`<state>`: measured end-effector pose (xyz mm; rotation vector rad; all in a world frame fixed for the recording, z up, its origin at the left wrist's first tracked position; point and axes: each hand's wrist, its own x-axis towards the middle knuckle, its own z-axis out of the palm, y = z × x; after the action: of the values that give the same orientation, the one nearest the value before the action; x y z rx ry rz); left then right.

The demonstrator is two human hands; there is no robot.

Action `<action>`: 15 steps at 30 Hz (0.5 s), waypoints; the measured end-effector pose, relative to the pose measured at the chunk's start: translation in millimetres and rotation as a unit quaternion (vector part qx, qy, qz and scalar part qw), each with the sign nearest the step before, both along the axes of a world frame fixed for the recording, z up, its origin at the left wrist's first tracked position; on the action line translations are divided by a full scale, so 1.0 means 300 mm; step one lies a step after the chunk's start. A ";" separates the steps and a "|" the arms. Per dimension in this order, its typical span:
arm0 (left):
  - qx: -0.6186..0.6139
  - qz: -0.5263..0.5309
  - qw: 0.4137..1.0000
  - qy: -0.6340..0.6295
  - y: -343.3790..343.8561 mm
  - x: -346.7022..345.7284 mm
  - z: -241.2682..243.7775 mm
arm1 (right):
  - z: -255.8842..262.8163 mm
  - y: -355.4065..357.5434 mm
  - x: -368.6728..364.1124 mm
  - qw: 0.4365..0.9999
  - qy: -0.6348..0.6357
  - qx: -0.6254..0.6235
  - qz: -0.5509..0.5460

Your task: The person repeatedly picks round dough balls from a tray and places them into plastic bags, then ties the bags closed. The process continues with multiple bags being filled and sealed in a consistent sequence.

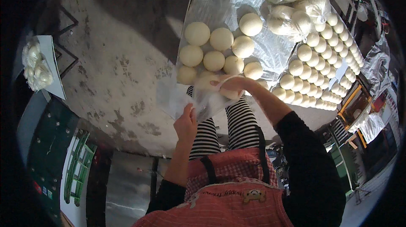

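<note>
My left hand (187,122) pinches the edge of a clear plastic bag (203,106) at the near edge of the table. My right hand (233,84) is at the bag's other side, its fingers around a pale round bun (230,93) that shows partly inside or behind the film; which, I cannot tell. Several round, cream-coloured buns (214,61) lie on the table just beyond my hands. Farther back are filled, knotted clear bags (288,22) of the same buns. The table's surface (212,1) is covered with a shiny plastic sheet.
To the right, many buns (312,60) stand in rows on a surface joining the table. A small white board (52,65) at the far left holds more bagged buns (36,65). A green rack (77,170) stands at lower left, and an orange wooden frame (350,100) at right.
</note>
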<state>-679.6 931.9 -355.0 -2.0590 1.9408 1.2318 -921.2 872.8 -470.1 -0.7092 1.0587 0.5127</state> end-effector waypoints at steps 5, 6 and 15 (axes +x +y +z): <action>0.077 0.051 0.995 -0.044 0.043 0.015 0.016 | 0.118 0.084 -0.053 0.908 0.056 -0.415 -0.010; 0.086 0.060 0.994 -0.040 0.034 0.010 0.023 | 0.159 0.111 -0.055 0.884 0.106 -0.447 -0.084; 0.020 0.065 0.997 0.045 -0.061 -0.071 0.059 | 0.053 -0.135 -0.027 0.800 0.408 -0.392 -0.198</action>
<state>-700.8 913.5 -337.2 -2.1774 1.8254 1.3996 -929.2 832.3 -454.1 -0.9683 2.2512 -0.0572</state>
